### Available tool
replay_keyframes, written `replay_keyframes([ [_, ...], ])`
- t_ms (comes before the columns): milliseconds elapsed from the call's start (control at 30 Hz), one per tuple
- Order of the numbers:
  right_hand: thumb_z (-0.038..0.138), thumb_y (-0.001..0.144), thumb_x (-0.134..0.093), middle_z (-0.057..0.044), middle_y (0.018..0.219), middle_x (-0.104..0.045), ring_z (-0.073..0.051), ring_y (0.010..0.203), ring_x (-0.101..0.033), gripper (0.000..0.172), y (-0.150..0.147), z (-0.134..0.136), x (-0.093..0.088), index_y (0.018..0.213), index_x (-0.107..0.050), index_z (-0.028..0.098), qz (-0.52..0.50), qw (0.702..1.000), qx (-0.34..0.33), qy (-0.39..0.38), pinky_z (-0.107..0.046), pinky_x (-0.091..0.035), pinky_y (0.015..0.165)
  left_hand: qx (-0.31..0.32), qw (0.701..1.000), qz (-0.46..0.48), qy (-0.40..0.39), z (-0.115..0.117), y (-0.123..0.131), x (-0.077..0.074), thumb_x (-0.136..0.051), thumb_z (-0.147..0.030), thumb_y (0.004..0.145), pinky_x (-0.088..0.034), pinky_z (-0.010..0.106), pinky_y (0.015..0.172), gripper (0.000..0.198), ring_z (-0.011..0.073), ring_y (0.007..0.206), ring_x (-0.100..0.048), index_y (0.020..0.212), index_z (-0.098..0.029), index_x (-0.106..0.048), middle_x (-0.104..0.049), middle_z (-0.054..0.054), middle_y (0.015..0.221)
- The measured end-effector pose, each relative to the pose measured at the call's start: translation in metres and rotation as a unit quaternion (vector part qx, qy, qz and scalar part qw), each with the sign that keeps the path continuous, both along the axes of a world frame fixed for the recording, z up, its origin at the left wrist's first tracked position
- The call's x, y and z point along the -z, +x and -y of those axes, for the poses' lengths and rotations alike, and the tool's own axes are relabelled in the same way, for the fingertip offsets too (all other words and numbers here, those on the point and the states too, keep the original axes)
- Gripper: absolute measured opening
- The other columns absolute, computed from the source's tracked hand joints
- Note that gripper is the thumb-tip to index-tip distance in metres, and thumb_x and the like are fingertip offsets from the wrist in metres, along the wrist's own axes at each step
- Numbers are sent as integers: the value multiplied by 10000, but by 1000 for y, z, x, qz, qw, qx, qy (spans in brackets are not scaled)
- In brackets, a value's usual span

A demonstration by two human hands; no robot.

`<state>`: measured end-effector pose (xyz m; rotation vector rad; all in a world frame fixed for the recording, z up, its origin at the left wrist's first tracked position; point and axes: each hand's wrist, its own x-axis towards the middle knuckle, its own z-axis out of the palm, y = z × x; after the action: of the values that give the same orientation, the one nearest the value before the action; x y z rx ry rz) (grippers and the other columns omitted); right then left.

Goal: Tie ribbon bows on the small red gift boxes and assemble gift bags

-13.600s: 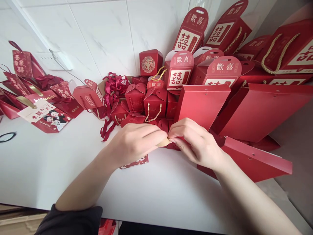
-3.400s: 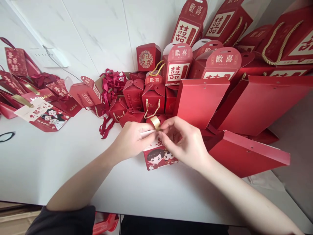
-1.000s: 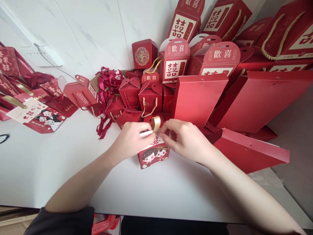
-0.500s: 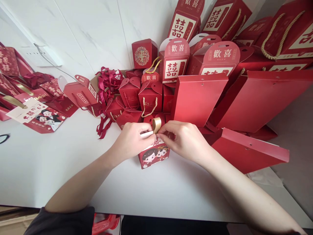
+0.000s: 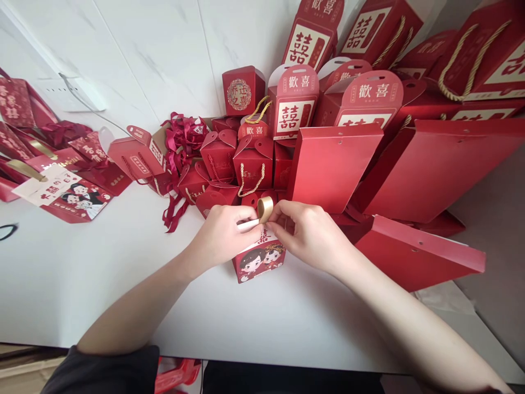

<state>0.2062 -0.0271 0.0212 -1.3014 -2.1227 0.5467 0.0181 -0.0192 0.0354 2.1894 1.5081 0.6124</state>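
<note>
A small red gift box (image 5: 261, 264) with a cartoon couple on its front stands on the white table between my hands. From its top rises a loop of gold ribbon (image 5: 266, 208). My left hand (image 5: 229, 232) is closed on the box's white top flap, left of the loop. On the other side, the fingertips of my right hand (image 5: 297, 227) pinch the base of the gold ribbon. My fingers cover much of the box's upper part, and the ribbon's ends are hidden.
Behind the hands, red boxes with rope handles (image 5: 253, 164) are stacked beside a heap of dark red ribbons (image 5: 186, 137). Large red boxes (image 5: 334, 169) stand at the right. More gift boxes (image 5: 82, 200) sit at the left, below a wall socket (image 5: 69, 90).
Both hands keep their hold on the box and ribbon. The gold loop looks slightly rounder and more turned to the front; the whole view has shifted very slightly.
</note>
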Motion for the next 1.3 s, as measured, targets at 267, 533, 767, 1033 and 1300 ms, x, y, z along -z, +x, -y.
replay_keyframes([
  [267, 216, 884, -561, 41, 719, -618, -106, 556, -473, 70, 2, -4, 0, 817, -544, 226, 12, 1000, 4, 2, -239, -333, 542, 9, 1000, 7, 2, -3, -1, 0, -562, -273, 785, -180, 233, 478, 290, 84, 561, -244, 581, -163, -387, -278, -43, 582],
  [533, 256, 890, -574, -8, 896, -620, -152, 720, -568, 79, 1, -2, 1, 916, -509, 219, 22, 999, 11, 42, -262, -405, 591, 21, 1000, 14, 5, -4, -2, -2, -563, -245, 773, -181, 220, 470, 272, 78, 552, -243, 571, -159, -402, -295, -47, 566],
  [767, 191, 893, -577, -45, 949, -600, -191, 890, -555, 35, 6, -9, 1, 903, -609, 197, -1, 997, -50, 54, -318, -440, 796, 22, 1000, 9, -18, -5, -4, 1, -565, -273, 785, -207, 217, 479, 199, 86, 562, -265, 625, -159, -532, -333, -42, 585],
  [1033, 156, 884, -550, -18, 826, -595, -143, 717, -531, 91, 6, -11, 2, 885, -639, 176, -7, 996, -83, 20, -269, -395, 662, 30, 999, 8, -22, -5, -5, 2, -558, -263, 783, -204, 224, 478, 170, 89, 561, -266, 650, -160, -578, -348, -41, 587],
  [1300, 148, 930, -495, -5, 784, -514, -139, 690, -451, 118, 4, -18, 10, 817, -521, 172, 26, 987, -121, 105, -296, -379, 737, 83, 994, 34, -69, -14, -13, -5, -552, -256, 785, -273, 218, 494, 166, 95, 552, -419, 677, -148, -618, -504, -31, 593],
])
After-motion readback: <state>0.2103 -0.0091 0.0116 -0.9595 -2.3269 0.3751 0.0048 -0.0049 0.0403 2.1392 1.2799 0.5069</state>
